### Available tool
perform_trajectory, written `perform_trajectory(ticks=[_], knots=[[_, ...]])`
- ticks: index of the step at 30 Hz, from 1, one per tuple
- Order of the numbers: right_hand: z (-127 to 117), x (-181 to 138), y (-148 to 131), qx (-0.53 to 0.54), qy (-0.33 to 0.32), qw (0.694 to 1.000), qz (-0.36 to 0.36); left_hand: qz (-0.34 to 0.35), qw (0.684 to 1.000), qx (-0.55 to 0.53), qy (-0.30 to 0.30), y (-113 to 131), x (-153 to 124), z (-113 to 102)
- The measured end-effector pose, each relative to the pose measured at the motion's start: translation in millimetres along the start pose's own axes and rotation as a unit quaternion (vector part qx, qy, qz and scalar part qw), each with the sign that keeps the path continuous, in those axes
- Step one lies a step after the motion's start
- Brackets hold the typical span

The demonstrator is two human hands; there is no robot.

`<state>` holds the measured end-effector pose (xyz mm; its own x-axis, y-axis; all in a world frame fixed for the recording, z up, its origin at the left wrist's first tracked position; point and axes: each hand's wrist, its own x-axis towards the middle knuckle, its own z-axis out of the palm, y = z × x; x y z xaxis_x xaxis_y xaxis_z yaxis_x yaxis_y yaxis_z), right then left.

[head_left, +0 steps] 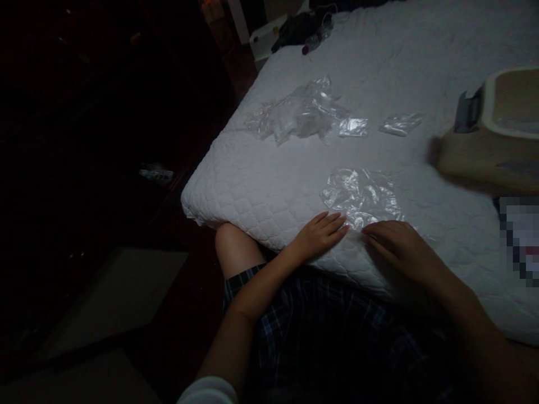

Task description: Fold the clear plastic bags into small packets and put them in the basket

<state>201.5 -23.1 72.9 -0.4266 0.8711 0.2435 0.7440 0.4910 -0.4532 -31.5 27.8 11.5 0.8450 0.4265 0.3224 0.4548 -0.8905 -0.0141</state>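
Observation:
A clear plastic bag (364,193) lies spread and crinkled on the white quilted mattress (248,185), right in front of me. My left hand (322,235) rests flat at its near left corner, fingers stretched out and the tips touching the plastic. At the bag's near edge, my right hand (398,244) has its fingers bent and pressed together, pinching the plastic; the thumb is partly in shadow. Beyond them is a loose heap of clear plastic bags (301,112). A small folded bag (353,127) and another flat one (400,124) lie to its right.
A beige plastic bin (475,160) with a grey latch stands on the mattress at the right. Dark items and a bottle (311,44) sit at the far left corner. A small packet (156,174) lies in the dark area left of the bed.

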Motion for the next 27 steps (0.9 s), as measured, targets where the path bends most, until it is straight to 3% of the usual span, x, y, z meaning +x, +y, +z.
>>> perform_trajectory(ticks=[8,18,27], knots=[[11,4,2,-0.009,0.049,0.997,0.052,0.01,1.0,0.008,-0.01,1,2,-4],[22,7,0,0.027,0.111,0.979,0.168,0.016,1.0,0.009,0.014,1,1,-6],[24,9,-2,-0.044,0.106,0.987,0.11,0.015,1.0,-0.004,0.022,1,1,-7]])
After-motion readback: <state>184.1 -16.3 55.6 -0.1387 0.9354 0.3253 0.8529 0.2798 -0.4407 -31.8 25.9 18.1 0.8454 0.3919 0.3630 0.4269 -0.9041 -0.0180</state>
